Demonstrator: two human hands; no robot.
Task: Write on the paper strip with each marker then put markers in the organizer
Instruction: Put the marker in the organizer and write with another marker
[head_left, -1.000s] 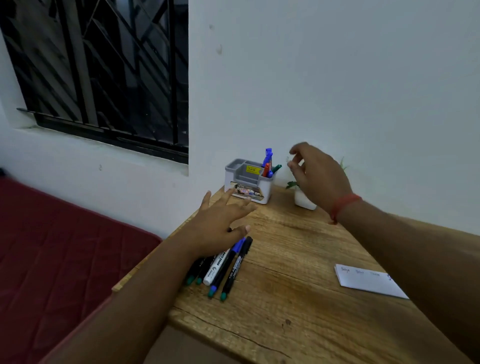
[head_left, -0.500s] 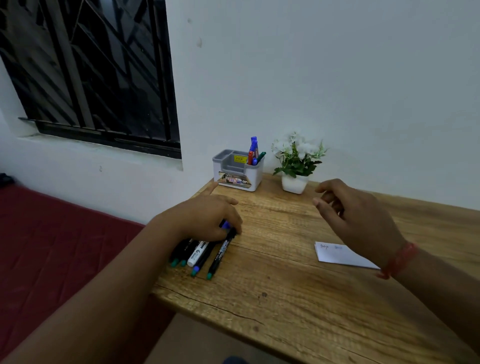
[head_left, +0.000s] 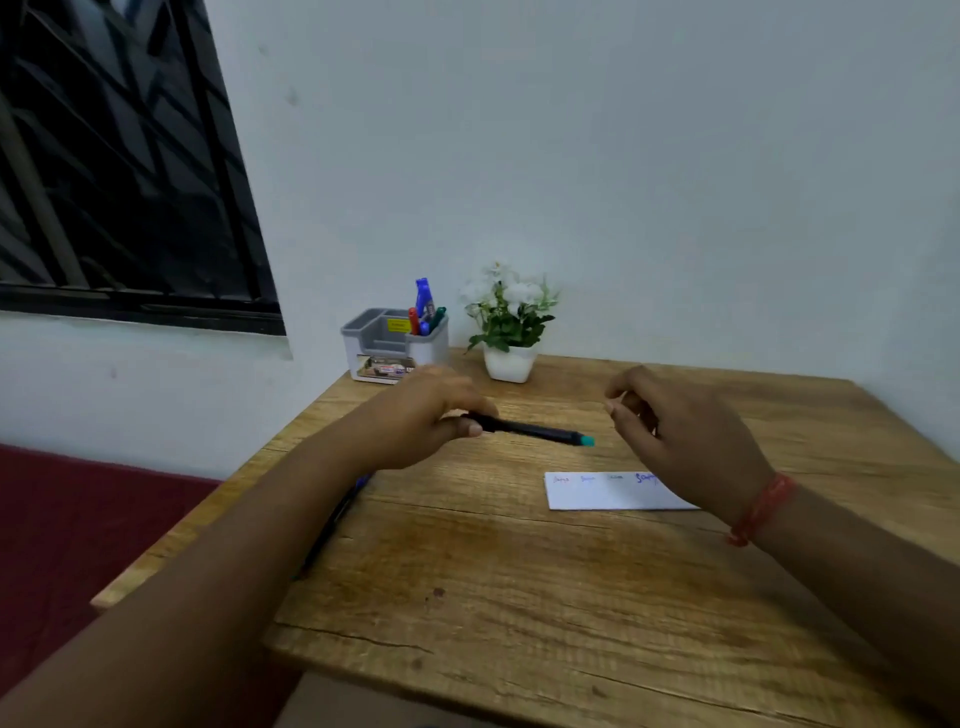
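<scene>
My left hand (head_left: 431, 415) grips a black marker with a teal end (head_left: 535, 431), held level above the wooden table (head_left: 519, 597), its teal end pointing right. My right hand (head_left: 675, 431) hovers just right of that end, fingers loosely curled, holding nothing. The white paper strip (head_left: 602, 491) lies below the right hand, with several small words in red, blue and black on it. The grey-and-white organizer (head_left: 387, 345) stands at the table's back left with red, blue and green markers upright in its right cup. Other markers (head_left: 337, 514) lie mostly hidden under my left forearm.
A white pot of white flowers (head_left: 509, 327) stands right of the organizer against the wall. The table's left edge drops to a dark red mattress (head_left: 78, 519). A barred window (head_left: 114, 156) is at the upper left.
My left hand has lifted a black marker with a teal end from the group on the table and carried it right. My right hand came back from the organizer and now hovers by the marker's end.
</scene>
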